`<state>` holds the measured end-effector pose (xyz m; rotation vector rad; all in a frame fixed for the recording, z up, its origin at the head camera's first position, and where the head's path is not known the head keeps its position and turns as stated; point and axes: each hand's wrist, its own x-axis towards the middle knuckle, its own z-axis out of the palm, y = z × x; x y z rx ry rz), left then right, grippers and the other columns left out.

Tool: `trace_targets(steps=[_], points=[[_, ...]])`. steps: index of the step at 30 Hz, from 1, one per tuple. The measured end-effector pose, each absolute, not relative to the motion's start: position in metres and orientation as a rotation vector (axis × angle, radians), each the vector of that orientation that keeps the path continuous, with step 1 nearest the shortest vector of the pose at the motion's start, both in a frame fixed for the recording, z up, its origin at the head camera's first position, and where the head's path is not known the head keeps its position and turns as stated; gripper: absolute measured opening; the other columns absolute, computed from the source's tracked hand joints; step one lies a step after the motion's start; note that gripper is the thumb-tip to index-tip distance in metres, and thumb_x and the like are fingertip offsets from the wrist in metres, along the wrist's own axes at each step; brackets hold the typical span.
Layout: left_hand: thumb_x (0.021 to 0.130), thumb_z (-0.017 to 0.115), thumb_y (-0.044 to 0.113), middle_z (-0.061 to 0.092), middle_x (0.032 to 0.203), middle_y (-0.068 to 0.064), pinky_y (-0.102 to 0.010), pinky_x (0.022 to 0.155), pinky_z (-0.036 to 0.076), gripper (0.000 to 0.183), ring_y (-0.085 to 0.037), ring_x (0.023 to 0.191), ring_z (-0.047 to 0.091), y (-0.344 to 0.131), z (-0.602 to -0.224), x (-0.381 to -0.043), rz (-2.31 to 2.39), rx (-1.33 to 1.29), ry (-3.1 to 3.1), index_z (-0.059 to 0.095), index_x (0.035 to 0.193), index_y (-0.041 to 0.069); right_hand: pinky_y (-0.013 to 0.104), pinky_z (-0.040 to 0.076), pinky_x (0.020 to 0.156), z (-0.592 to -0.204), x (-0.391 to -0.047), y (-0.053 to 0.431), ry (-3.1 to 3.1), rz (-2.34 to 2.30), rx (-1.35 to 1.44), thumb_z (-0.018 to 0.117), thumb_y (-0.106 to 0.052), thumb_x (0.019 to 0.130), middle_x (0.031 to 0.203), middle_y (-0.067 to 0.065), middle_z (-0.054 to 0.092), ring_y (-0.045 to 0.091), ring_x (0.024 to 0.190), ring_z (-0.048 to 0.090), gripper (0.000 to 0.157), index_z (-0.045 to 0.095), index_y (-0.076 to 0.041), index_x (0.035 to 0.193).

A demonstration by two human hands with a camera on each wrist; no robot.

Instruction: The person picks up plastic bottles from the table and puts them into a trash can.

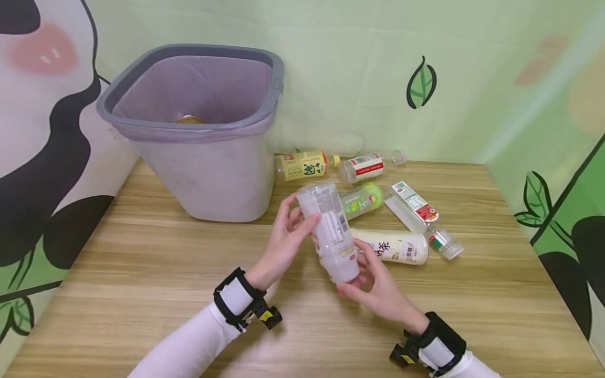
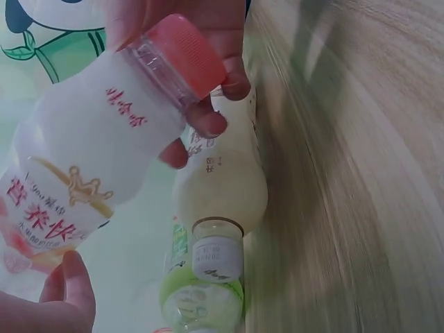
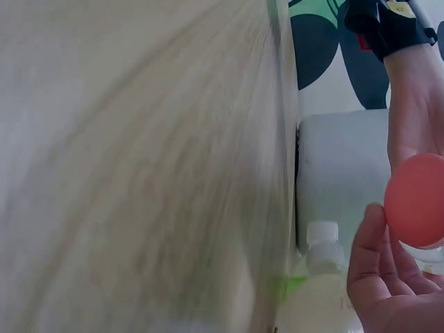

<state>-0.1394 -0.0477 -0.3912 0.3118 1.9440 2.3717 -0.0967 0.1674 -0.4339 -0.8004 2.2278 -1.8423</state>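
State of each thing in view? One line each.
White bottle: held, tilted, red cap on
Left hand: grips its base end
Right hand: grips its cap end
Bin: upright, open, bag-lined, item inside
Yellow bottle: lying, yellow cap on
Red-labelled bottle by wall: lying, cap unclear
Green bottle: lying, partly hidden
Cream bottle: lying, white cap on
Rightmost bottle: lying, cap unclear
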Motion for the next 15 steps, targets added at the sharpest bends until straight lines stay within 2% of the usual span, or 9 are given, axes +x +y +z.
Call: trace_targets(steps=[4, 8, 12, 15], points=[[0.094, 0.058, 0.024, 0.051, 0.132, -0.012, -0.043, 0.097, 0.043, 0.063, -0.028, 0.113, 0.055, -0.045, -0.392, -0.138, 2.387, 0.293, 1.938, 0.021, 0.145, 0.021, 0.035, 0.056, 0.072, -0.434, -0.094, 0.161, 2.164, -1.951, -0.779, 0.067, 0.005, 0.081, 0.12, 0.027, 0.055, 0.022, 0.093, 0.063, 0.077, 0.024, -0.005, 0.144], [0.091, 0.062, 0.022, 0.04, 0.141, -0.009, -0.043, 0.096, 0.045, 0.08, -0.029, 0.119, 0.05, -0.038, -0.395, -0.133, 2.339, 0.346, 1.994, 0.008, 0.149, 0.031, 0.035, 0.056, 0.072, -0.434, -0.092, 0.153, 2.121, -2.047, -0.692, 0.066, 0.006, 0.082, 0.118, 0.029, 0.054, 0.022, 0.09, 0.063, 0.075, 0.024, -0.004, 0.144], [0.085, 0.069, 0.022, 0.028, 0.147, -0.009, -0.045, 0.094, 0.046, 0.098, -0.029, 0.123, 0.046, -0.03, -0.398, -0.127, 2.252, 0.382, 2.069, -0.004, 0.148, 0.037, 0.032, 0.056, 0.071, -0.433, -0.09, 0.144, 2.146, -2.084, -0.605, 0.067, 0.002, 0.083, 0.118, 0.026, 0.055, 0.022, 0.088, 0.063, 0.074, 0.024, -0.007, 0.143], [0.081, 0.073, 0.02, 0.027, 0.146, -0.008, -0.047, 0.093, 0.046, 0.105, -0.028, 0.12, 0.048, -0.026, -0.399, -0.125, 2.232, 0.356, 2.098, -0.007, 0.147, 0.041, 0.028, 0.055, 0.07, -0.434, -0.09, 0.138, 2.204, -2.071, -0.612, 0.068, 0.0, 0.083, 0.119, 0.022, 0.056, 0.02, 0.088, 0.063, 0.075, 0.024, -0.009, 0.143]])
